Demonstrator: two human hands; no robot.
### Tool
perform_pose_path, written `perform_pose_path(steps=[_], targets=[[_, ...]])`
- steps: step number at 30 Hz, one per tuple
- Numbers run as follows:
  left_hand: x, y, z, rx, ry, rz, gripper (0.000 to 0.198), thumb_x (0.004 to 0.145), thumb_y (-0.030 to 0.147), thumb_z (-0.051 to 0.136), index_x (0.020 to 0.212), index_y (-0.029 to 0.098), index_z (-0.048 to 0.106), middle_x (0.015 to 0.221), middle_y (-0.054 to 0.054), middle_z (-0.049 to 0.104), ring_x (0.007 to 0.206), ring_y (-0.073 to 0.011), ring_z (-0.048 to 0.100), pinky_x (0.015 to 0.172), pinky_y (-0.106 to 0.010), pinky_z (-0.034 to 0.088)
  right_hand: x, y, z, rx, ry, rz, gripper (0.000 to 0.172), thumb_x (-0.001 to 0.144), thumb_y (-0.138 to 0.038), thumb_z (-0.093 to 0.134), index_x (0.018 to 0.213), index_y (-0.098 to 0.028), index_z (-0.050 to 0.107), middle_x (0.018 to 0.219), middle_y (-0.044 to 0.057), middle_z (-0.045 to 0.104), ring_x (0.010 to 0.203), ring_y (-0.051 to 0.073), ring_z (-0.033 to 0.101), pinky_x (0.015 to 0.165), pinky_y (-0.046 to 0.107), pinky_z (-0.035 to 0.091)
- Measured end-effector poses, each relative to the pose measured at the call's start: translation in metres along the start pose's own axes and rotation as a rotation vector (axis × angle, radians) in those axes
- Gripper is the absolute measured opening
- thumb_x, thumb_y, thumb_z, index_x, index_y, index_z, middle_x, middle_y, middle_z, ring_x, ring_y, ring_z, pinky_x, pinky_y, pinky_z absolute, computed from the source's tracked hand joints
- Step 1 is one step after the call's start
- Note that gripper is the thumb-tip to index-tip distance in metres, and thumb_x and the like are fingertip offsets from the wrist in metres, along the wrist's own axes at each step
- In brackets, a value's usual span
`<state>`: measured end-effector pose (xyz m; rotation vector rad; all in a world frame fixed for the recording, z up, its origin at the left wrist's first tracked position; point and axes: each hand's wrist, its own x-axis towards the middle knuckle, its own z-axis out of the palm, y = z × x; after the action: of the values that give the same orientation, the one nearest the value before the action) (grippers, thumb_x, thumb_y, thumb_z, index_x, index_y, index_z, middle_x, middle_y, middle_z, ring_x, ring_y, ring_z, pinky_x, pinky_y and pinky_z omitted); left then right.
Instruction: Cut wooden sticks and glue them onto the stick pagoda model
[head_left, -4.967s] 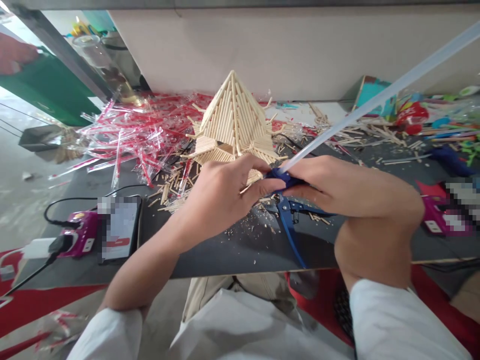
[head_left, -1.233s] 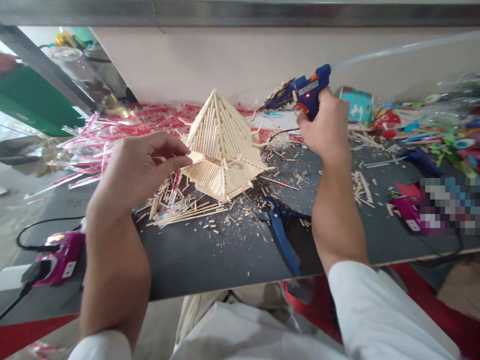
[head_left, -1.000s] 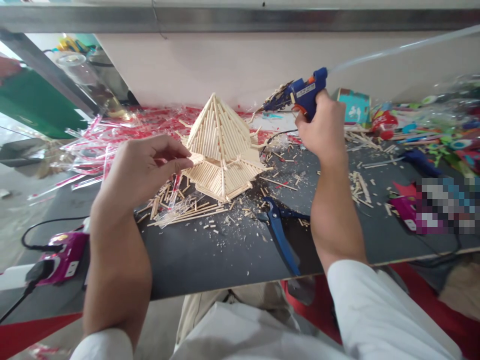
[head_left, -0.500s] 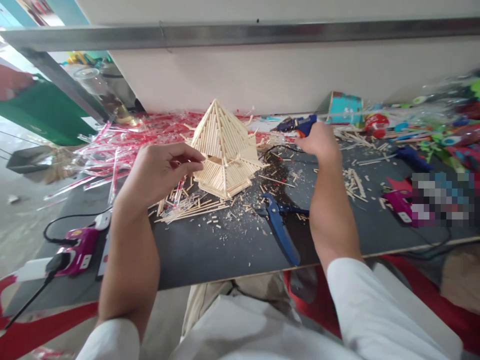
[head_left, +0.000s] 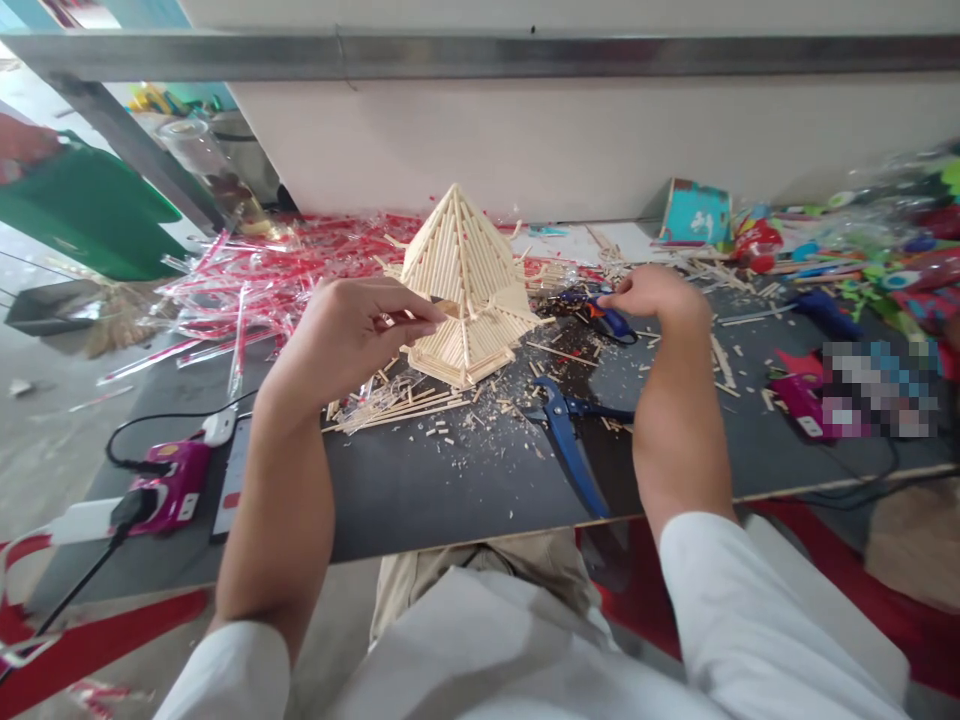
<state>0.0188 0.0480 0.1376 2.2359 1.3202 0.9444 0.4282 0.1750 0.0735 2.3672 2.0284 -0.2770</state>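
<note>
A pointed-roof model house built of thin wooden sticks (head_left: pixel 459 260) stands on the dark table, with a lower flared roof of sticks around its base. My left hand (head_left: pixel 360 325) is closed in a pinch at the model's left side, by the gap between the two roofs; whatever lies between the fingertips is too small to make out. Over to the right, my right hand (head_left: pixel 656 295) has its fingers closed at the blue glue gun (head_left: pixel 619 323), near its orange trigger. The gun is low at the table, its nozzle pointing left.
Blue-handled cutters (head_left: pixel 574 455) lie near the front edge among stick scraps. Red-and-clear plastic strips (head_left: pixel 240 280) heap at the left. Power strips stand left (head_left: pixel 176 485) and right (head_left: pixel 806 405). A second blue glue gun (head_left: pixel 829 313) lies at the right.
My right hand has brought the glue gun down and nearer, to the tabletop. The left hand stays pinched at the model. The whole view has shifted slightly.
</note>
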Motion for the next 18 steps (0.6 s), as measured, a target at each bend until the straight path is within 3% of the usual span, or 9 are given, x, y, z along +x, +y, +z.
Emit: perform_pose_path(steps=[2,5,8,10,13,18], targets=[[0.003,0.0,0.001,-0.023,0.002,-0.007,0.015,0.09,0.031,0.071,0.099,0.027,0.083,0.096,-0.002,0.082,0.077,-0.0147,0.072,0.072,-0.026,0.057,-0.026,-0.013,-0.018,0.133,0.184,-0.101,0.029,0.087,-0.036,0.075,0.105,-0.014,0.079,0.106,0.016,0.08,0.101,0.033,0.075,0.091,0.043,0.057],[0.009,0.004,0.007,-0.091,0.01,0.008,0.013,0.091,0.029,0.072,0.1,0.024,0.079,0.098,-0.001,0.081,0.077,-0.0126,0.072,0.072,-0.024,0.059,-0.08,-0.043,-0.044,0.424,0.37,-0.471,0.025,0.09,-0.03,0.073,0.111,-0.017,0.078,0.096,0.007,0.08,0.086,0.026,0.076,0.084,0.041,0.062],[0.012,0.01,0.013,-0.164,0.014,0.029,0.017,0.09,0.026,0.074,0.107,0.022,0.076,0.099,-0.002,0.08,0.082,-0.0129,0.074,0.072,-0.024,0.061,-0.133,-0.076,-0.059,0.525,0.519,-0.748,0.012,0.096,-0.029,0.071,0.106,-0.028,0.078,0.102,0.003,0.08,0.089,0.023,0.075,0.084,0.041,0.061],[0.013,0.013,0.017,-0.21,0.008,0.036,0.02,0.091,0.025,0.073,0.111,0.022,0.074,0.097,-0.002,0.08,0.083,-0.0131,0.075,0.072,-0.024,0.062,-0.156,-0.095,-0.059,0.556,0.534,-0.881,0.013,0.094,-0.024,0.075,0.104,-0.032,0.075,0.1,-0.001,0.079,0.088,0.021,0.074,0.08,0.037,0.061],[0.012,0.016,0.019,-0.266,0.008,0.036,0.021,0.091,0.024,0.074,0.112,0.022,0.073,0.095,-0.002,0.079,0.082,-0.013,0.076,0.072,-0.024,0.063,-0.165,-0.116,-0.048,0.594,0.516,-1.031,0.018,0.097,-0.019,0.071,0.109,-0.032,0.073,0.103,-0.003,0.079,0.09,0.018,0.075,0.08,0.034,0.06],[0.012,0.017,0.024,-0.304,0.029,0.003,0.019,0.089,0.026,0.076,0.107,0.021,0.072,0.095,-0.003,0.078,0.078,-0.0124,0.074,0.067,-0.022,0.062,-0.15,-0.131,-0.03,0.644,0.431,-1.047,0.016,0.101,-0.02,0.066,0.111,-0.029,0.074,0.109,-0.001,0.079,0.099,0.019,0.075,0.088,0.035,0.06]])
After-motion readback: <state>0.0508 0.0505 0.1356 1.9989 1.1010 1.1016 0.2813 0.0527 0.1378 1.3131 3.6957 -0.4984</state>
